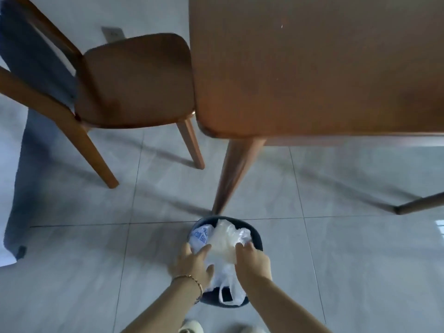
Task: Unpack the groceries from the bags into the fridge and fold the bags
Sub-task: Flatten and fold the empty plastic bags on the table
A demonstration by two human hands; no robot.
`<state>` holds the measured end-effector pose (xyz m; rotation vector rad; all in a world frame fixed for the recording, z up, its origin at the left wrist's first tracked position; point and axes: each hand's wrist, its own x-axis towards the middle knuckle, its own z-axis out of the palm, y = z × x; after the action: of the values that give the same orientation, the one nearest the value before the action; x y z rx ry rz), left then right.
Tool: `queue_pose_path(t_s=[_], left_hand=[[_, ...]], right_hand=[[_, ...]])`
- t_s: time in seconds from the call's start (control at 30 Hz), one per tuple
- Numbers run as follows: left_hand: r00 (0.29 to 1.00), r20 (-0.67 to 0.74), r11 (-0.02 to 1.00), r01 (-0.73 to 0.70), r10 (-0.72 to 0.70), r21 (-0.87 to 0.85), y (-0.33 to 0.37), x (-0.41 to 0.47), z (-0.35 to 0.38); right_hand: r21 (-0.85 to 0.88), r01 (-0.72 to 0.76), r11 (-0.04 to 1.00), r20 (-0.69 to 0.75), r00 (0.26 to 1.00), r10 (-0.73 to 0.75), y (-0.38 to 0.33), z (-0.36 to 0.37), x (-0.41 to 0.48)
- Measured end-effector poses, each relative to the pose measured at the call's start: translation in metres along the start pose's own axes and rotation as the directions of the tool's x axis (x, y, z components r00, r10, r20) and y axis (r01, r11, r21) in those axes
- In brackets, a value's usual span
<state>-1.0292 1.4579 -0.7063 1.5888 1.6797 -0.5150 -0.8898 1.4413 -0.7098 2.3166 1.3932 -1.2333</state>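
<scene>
The left hand [192, 263], low in the frame's centre, lies spread with nearly straight fingers on the heap of plastic bags [225, 272] that fills a dark round bin [255, 240] on the tiled floor [348, 260]. The right hand [252, 260] next to it has its fingers curled down into a clear crumpled bag [223, 241] at the top of the heap and appears to pinch it, though the fingertips are buried in the plastic. A blue-printed bag [200, 236] sits at the bin's left side, and a white handle loop [225, 295] droops over the near rim.

The bags look thin, slick and tangled. Lifting the crumpled one could well drag its neighbours out onto the floor, or it may slip from a shallow pinch. The drooping loop could snag on the rim or on a wrist, especially near the bracelet [189, 278]. The bin looks light, so a sharp upward pull may tip or skid it. The bench leg [236, 174] stands just behind it and leaves little room to swing the plastic clear. No fridge or groceries are in view.
</scene>
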Motion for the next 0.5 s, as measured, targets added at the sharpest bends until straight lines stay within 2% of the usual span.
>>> queue_pose_path(t_s=[0.07,0.1,0.2,0.27,0.37,0.4,0.5], left_hand=[[0.997,0.083,0.984,0.009,0.006,-0.181,-0.001,0.044,0.041],[0.993,0.111,0.976,-0.02,0.045,-0.219,0.001,0.062,0.057],[0.98,0.171,0.984,-0.072,0.101,-0.166,0.003,0.113,0.097],[0.975,0.194,0.986,-0.081,0.109,-0.144,0.004,0.14,0.109],[0.969,0.237,0.996,-0.048,0.064,-0.074,-0.001,0.17,0.127],[0.968,0.246,0.997,-0.039,0.052,-0.06,-0.003,0.176,0.131],[0.978,0.203,0.998,-0.04,0.049,-0.048,-0.008,0.179,0.132]], right_hand=[[0.113,-0.053,0.992,0.043,0.998,0.048,0.014,0.038,0.041],[0.094,-0.007,0.996,0.029,1.0,0.004,0.019,0.054,0.06],[-0.051,0.085,0.995,-0.028,0.996,-0.087,0.036,0.1,0.108],[-0.1,0.085,0.991,-0.004,0.996,-0.086,0.049,0.123,0.136],[0.084,-0.033,0.996,0.125,0.992,0.023,0.06,0.146,0.163],[0.096,-0.09,0.991,0.198,0.978,0.07,0.062,0.152,0.168],[0.068,-0.145,0.987,0.258,0.958,0.123,0.062,0.145,0.162]])
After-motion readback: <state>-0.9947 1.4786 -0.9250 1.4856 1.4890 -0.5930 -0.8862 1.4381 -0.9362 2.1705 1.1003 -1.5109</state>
